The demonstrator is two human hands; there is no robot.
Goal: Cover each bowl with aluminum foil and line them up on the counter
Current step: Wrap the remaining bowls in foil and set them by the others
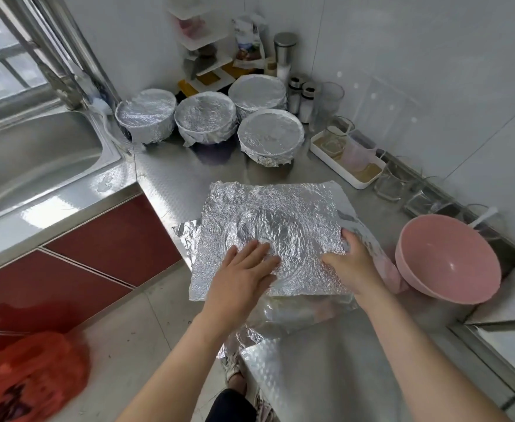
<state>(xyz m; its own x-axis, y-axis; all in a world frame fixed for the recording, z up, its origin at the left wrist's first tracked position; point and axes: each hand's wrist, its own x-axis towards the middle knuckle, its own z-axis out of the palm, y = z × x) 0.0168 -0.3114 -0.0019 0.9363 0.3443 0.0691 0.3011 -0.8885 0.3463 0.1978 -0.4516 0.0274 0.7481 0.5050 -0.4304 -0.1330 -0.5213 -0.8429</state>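
Note:
A crinkled sheet of aluminum foil lies spread over something round near the counter's front edge; a circular imprint shows in it, and what is under it is hidden. My left hand rests flat on the foil's near part, fingers apart. My right hand presses the foil's right edge, fingers curled over it. More foil lies underneath. An uncovered pink bowl stands tilted to the right. Several foil-covered bowls stand grouped at the back of the counter.
A steel sink is at the left. A white tray with a measuring jug, glasses and spice jars line the right wall. A shelf rack stands in the corner. A red plastic bag lies on the floor, lower left.

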